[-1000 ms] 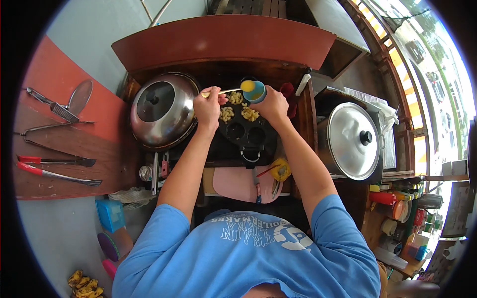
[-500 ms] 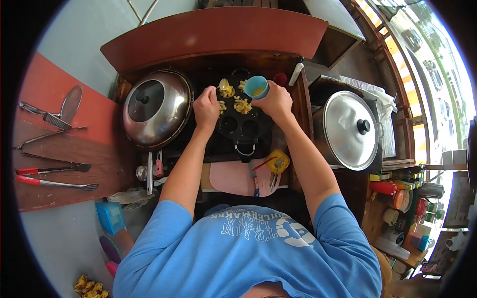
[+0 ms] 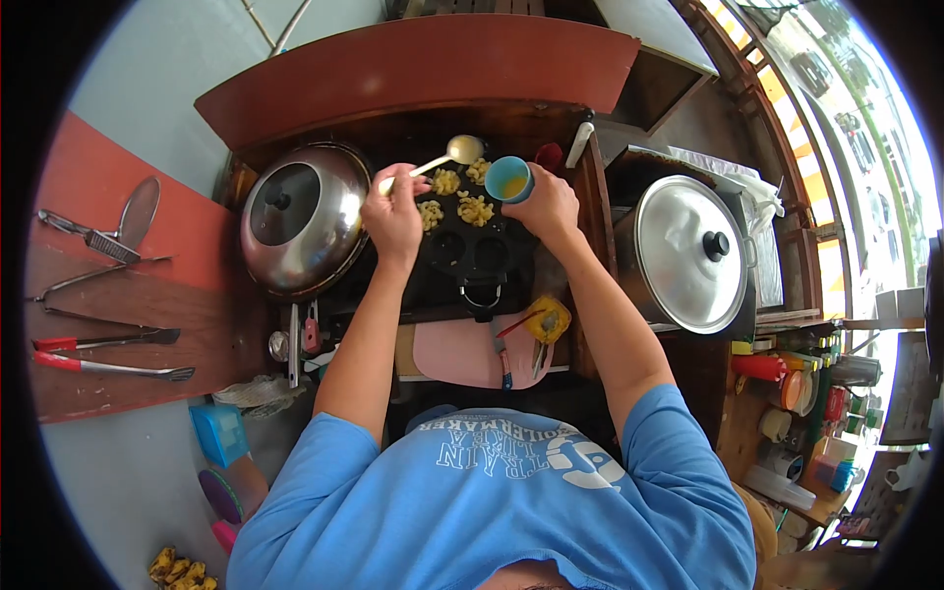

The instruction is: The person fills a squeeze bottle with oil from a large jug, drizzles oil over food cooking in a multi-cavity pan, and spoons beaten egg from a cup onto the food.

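My left hand (image 3: 393,218) is closed round the handle of a pale spoon (image 3: 462,149), whose bowl hangs over the far part of a dark pan (image 3: 470,251) with round hollows. In my right hand (image 3: 547,205) is a blue cup (image 3: 497,175), tilted so that yellow liquid shows inside. Lumps of chopped yellow food (image 3: 475,209) fill several of the hollows, while the nearer hollows hold none. The pan's wire handle (image 3: 482,296) points toward me.
A lidded wok (image 3: 334,236) stands to the left, and a large lidded pot (image 3: 692,256) to the right. A pink board (image 3: 457,352) lies in front, near a yellow container (image 3: 548,320). Tongs (image 3: 118,366) rest on the left board.
My left hand has raised the spoon from the food and swung its bowl up and to the right. The cup in my right hand has hardly moved.
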The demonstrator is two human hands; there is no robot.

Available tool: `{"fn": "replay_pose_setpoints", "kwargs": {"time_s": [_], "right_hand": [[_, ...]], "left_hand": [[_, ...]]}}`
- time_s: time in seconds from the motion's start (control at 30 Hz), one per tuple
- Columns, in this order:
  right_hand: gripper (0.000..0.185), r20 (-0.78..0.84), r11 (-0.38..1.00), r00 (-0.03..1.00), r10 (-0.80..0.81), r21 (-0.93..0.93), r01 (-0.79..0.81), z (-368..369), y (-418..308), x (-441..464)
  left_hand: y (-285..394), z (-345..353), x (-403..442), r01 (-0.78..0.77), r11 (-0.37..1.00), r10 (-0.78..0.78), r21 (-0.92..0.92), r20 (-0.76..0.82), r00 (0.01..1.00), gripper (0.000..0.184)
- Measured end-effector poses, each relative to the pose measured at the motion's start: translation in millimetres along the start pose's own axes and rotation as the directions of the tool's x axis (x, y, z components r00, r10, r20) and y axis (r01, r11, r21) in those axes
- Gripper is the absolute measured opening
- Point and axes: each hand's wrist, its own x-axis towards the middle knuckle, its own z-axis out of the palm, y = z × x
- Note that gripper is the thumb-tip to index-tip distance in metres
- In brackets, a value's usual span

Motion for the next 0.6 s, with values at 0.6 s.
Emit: {"fn": "replay_pose_setpoints", "kwargs": {"time_s": [0.6], "right_hand": [[0.072,-0.098,0.981,0.978,-0.186,-0.072,0.179,0,6,5]], "left_hand": [[-25,50,-26,0.439,0.882,-0.407,-0.170,0.193,0.893,0.023]]}}
